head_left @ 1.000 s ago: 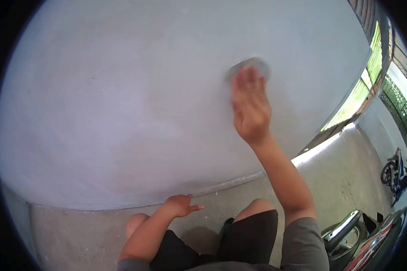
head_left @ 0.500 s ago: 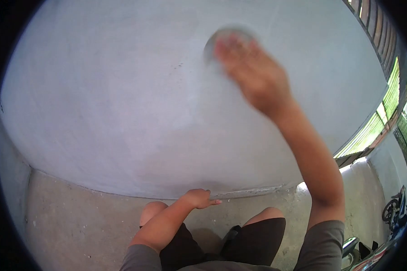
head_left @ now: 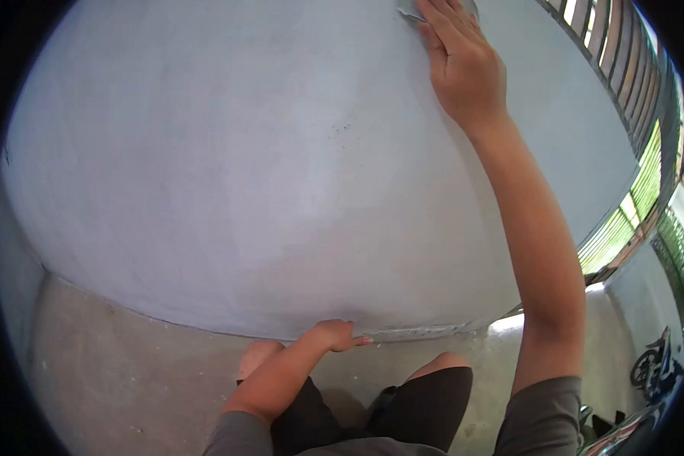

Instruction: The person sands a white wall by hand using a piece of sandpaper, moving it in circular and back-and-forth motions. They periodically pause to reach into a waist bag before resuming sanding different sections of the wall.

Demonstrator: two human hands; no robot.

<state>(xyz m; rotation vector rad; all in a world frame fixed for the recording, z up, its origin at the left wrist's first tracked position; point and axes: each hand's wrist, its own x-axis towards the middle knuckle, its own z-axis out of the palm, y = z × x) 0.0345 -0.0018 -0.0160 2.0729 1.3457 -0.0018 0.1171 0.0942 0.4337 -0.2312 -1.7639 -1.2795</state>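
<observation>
Head view: your right hand [head_left: 448,23], at the top edge of the frame right of centre, holds a thin grey sheet [head_left: 412,15] flat against the wall [head_left: 167,152] under its fingers; the edge crops the fingertips. The sheet's pale corner tilts out left of your thumb. The wall is matt, smooth grey, faintly mottled, with a few small dark pits [head_left: 340,131] above centre. Your left hand [head_left: 338,336], fingers loosely extended, is at lower centre near the wall's foot, over the speckled concrete floor [head_left: 129,357]. Dark slats [head_left: 619,53] line the upper right; a motorcycle [head_left: 657,366] stands at lower right. Compared with half a second ago, your right hand and the sheet sit higher and less blurred, while your left hand looks nearly unchanged.
</observation>
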